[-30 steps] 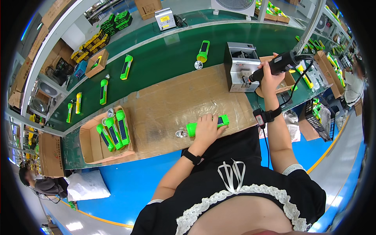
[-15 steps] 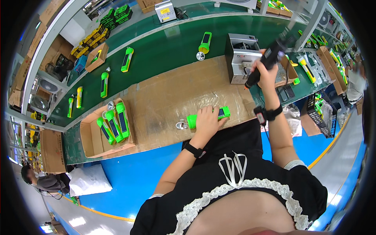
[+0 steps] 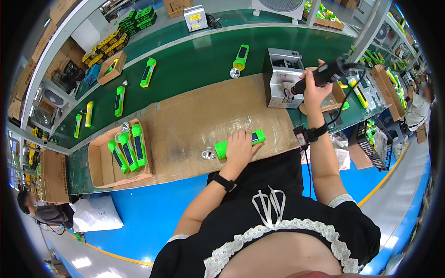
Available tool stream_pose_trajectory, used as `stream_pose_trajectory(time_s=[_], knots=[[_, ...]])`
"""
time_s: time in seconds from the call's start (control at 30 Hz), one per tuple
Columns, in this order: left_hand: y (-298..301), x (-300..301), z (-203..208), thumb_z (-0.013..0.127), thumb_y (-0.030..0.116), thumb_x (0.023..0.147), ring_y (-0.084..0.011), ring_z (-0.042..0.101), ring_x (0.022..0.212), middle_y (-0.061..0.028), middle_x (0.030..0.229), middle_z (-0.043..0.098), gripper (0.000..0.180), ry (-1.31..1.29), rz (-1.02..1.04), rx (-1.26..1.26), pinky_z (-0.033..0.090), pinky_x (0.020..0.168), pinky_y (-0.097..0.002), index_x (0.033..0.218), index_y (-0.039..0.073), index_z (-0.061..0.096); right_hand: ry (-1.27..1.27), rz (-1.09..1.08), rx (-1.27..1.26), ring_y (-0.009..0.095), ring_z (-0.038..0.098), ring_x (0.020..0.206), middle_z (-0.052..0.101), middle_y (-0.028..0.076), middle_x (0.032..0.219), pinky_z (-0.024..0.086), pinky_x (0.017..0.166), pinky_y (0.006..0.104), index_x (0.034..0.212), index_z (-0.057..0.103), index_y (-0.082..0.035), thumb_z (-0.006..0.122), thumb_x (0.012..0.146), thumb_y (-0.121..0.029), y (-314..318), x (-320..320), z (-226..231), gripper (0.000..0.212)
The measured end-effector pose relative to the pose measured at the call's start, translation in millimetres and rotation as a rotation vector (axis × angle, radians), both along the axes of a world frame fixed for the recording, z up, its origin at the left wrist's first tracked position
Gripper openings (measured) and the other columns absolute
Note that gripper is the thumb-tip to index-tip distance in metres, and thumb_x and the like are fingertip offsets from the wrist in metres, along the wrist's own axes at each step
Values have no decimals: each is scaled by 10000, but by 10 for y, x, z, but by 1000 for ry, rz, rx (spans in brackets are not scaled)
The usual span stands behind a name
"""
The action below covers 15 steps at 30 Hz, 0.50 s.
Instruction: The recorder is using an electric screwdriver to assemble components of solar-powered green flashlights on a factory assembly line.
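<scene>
My left hand [image 3: 239, 149] presses down on a green flashlight [image 3: 222, 148] that lies on the brown cardboard mat [image 3: 194, 120], its silver reflector head pointing left. My right hand [image 3: 313, 89] grips a black electric screwdriver [image 3: 324, 74], held up with its tip at the front of a grey metal box machine [image 3: 281, 76]. A black wristband sits on each wrist.
An open cardboard box [image 3: 99, 164] at the left holds three green flashlights. More green and yellow flashlights lie on the green conveyor [image 3: 194, 60] behind. Boxes and crates stand at the right; another person [image 3: 37, 211] sits at lower left.
My right hand has brought the screwdriver in toward the grey machine, tip now at its front. My left hand stays on the flashlight.
</scene>
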State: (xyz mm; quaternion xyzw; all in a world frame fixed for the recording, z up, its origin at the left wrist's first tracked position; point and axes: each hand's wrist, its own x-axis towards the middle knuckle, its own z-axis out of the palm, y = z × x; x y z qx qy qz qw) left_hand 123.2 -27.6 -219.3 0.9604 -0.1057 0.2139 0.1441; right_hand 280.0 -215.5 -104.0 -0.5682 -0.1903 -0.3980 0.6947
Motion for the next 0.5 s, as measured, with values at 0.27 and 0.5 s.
stream_pose_trajectory(time_s=[0.27, 0.5], knots=[[-22, 27, -1, 720, 399, 684, -288, 540, 871, -114, 919, 557, 477, 31, 1, -64, 417, 752, -391, 975, 43, 592, 278, 93, -183, 92, 557, 549, 570, 18, 661, 452, 519, 241, 1108, 549, -26, 623, 758, -19, -46, 302, 81, 357], [-6, 212, 37, 730, 316, 682, -309, 541, 855, -119, 881, 555, 398, 101, -138, -112, 426, 748, -407, 938, 40, 598, 279, 406, 35, 122, 573, 587, 580, 51, 712, 472, 554, 262, 1118, 474, 16, 604, 775, 23, 49, -259, -314, 367]])
